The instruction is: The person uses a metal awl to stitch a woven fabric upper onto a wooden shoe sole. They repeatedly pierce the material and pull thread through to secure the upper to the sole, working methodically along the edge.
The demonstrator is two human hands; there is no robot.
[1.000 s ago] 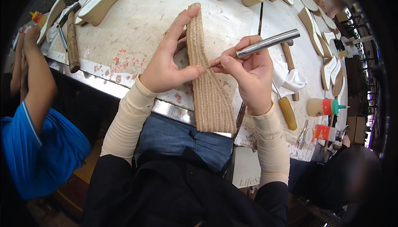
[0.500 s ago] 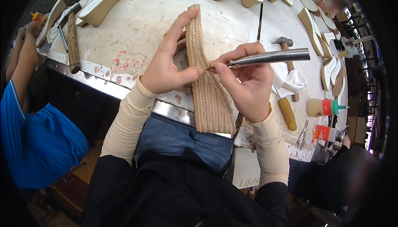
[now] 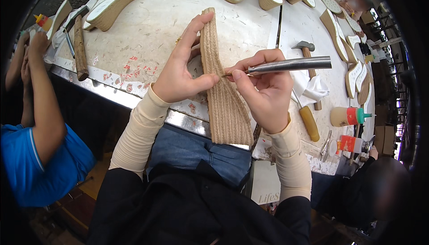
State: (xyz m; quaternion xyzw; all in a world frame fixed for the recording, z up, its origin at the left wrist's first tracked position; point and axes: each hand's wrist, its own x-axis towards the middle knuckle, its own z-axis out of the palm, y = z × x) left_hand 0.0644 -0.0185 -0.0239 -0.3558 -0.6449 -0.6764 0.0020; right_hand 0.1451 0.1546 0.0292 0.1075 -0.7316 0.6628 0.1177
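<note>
A wedge shoe sole (image 3: 229,117) wrapped in tan braided jute stands on edge in front of me, its thick heel end toward my body. My left hand (image 3: 181,77) grips it from the left, fingers up along the thin end and thumb pressed on the braid. My right hand (image 3: 268,90) pinches a slim awl-like tool with a shiny metal handle (image 3: 295,64). Its thin dark tip meets the braid beside my left thumb. Whether the tip goes into the braid, I cannot tell.
Right of my hand lie a hammer (image 3: 305,45), a white cloth (image 3: 315,88), a yellow-handled tool (image 3: 309,122), tweezers (image 3: 326,144) and a glue bottle (image 3: 344,116). A wooden handle (image 3: 80,52) and wedge soles (image 3: 120,3) lie left. A blue-shirted person (image 3: 49,164) works there.
My hands, the sole and the tool stay almost in place; the tool's handle end dips slightly. At the left, the blue-shirted person's arm has swung into view, hands near the table edge.
</note>
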